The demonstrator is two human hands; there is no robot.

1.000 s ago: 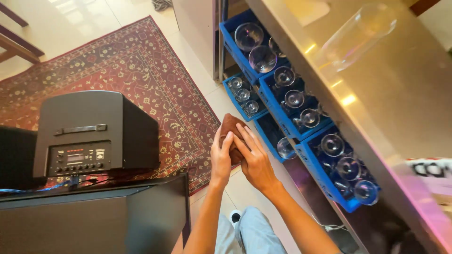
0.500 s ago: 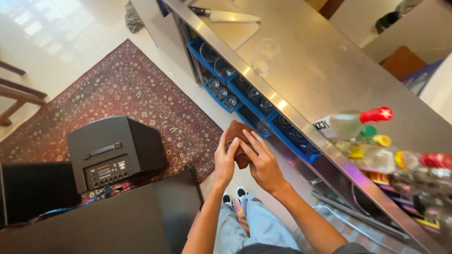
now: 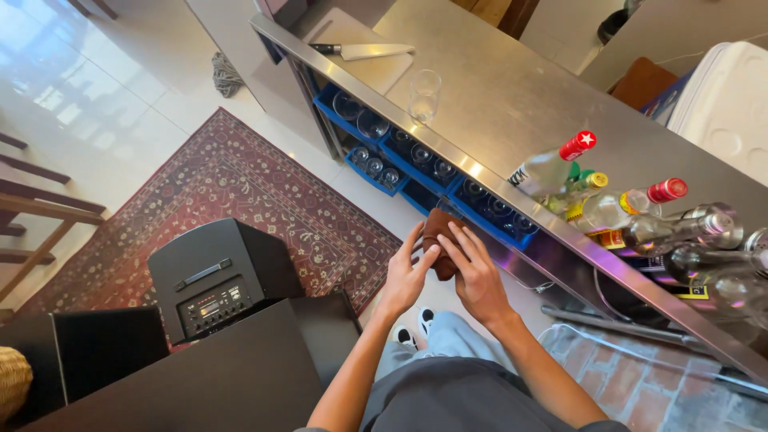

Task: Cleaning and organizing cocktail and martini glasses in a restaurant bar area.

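Here, from my seat at the far end of the feed, I see both hands meeting in front of the body around a small brown cloth (image 3: 438, 240). The left hand (image 3: 408, 276) has its fingers spread and pressed against the cloth's near side; the right hand (image 3: 476, 272) lies over it from the other side, fingers long and loosely curled — so the cloth is pinched between the two, held in the air just before the edge of the steel counter (image 3: 512, 104).

Under that counter edge runs a row of blue racks (image 3: 416, 172) filled with glasses set mouth-down or mouth-up; I cannot tell which. On the counter stand a single clear glass (image 3: 424, 96), upright and alone, and beyond it a white cutting board (image 3: 364, 44) with a knife (image 3: 364, 51) lying across it. To the right a cluster of bottles (image 3: 608, 200) — red, yellow and green caps — stands close together. Down on the floor lie a patterned red rug (image 3: 232, 192) and, near the left hand, a black speaker box (image 3: 220, 276).
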